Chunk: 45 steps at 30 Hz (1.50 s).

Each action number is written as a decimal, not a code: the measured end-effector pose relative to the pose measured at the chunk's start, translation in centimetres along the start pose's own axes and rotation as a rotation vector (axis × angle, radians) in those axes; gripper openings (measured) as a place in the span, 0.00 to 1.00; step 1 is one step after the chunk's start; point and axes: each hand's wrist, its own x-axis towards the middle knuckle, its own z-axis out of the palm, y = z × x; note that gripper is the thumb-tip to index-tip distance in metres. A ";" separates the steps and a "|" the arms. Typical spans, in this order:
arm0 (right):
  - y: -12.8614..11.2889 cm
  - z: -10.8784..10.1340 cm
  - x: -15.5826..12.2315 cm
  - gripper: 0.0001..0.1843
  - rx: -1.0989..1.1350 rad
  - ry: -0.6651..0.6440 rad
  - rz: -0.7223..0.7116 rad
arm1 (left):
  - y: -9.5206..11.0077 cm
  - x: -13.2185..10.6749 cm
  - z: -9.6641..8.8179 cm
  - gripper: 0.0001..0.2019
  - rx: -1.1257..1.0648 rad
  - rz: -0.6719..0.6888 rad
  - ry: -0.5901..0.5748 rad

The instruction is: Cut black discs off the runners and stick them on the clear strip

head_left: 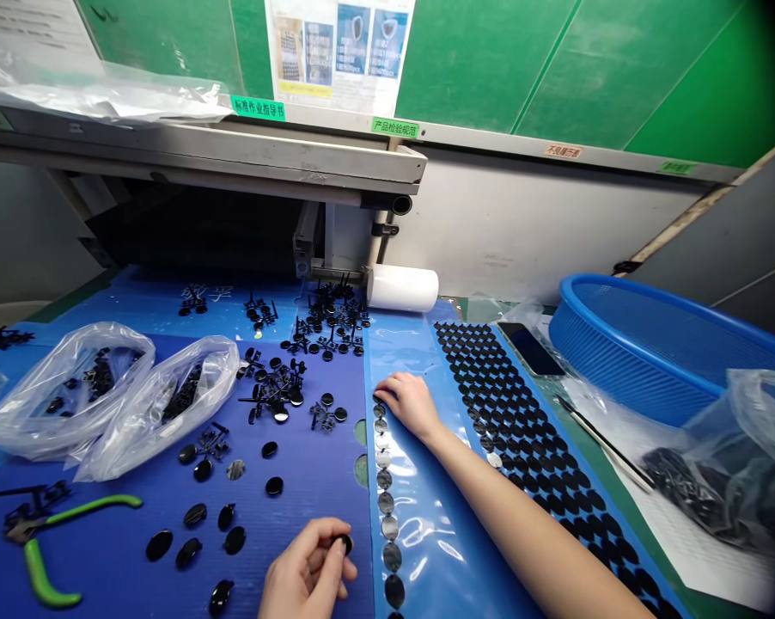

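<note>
While left fingers (328, 559) pinch black disc (346, 543), right hand (408, 404) touches grey disc row (381, 456).

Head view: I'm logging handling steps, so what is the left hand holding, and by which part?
The left hand pinches a glossy black disc by its edge, between the fingertips.

The fingers of the left hand (307, 569) cover most of a small glossy black disc (346, 543), and the bottom edge cuts off that wrist. The right hand (408, 404) hides the upper end of a column of round silver discs (387, 503), whose lower end runs past the same edge. Cloudy clear plastic bags (71, 391) blur the black parts inside them, and the print on a white paper sheet (336, 43) is too small to read.
</note>
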 end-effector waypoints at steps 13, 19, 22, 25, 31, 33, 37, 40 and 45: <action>-10.2 -4.4 -6.7 0.03 0.533 -0.147 -0.218 | 2.3 1.8 1.5 0.07 -0.303 -0.038 -0.019; -10.5 -3.5 -6.4 0.05 0.530 -0.124 -0.187 | 1.8 1.6 0.9 0.12 -0.313 -0.009 0.003; -8.1 -3.1 -3.8 0.04 0.443 -0.027 -0.128 | 1.4 2.0 -1.9 0.16 0.158 0.215 0.106; -4.1 -2.5 -0.4 0.08 0.308 0.107 -0.017 | 0.8 3.1 -5.6 0.14 0.879 0.519 0.205; 1.0 -0.4 2.8 0.07 0.150 0.066 -0.039 | 0.3 4.5 -8.3 0.13 1.267 0.643 0.146; 1.4 0.1 2.6 0.07 0.126 0.049 -0.053 | 0.6 4.3 -7.6 0.11 1.131 0.630 0.167; 1.7 0.5 2.2 0.07 0.105 0.034 -0.070 | 1.9 3.7 -5.2 0.09 0.764 0.447 0.111; 1.9 0.6 2.1 0.07 0.100 0.032 -0.079 | 2.4 3.4 -3.7 0.08 0.562 0.361 0.088; 1.7 0.8 1.9 0.07 0.106 0.048 -0.081 | 2.2 3.4 -2.2 0.08 0.385 0.256 0.054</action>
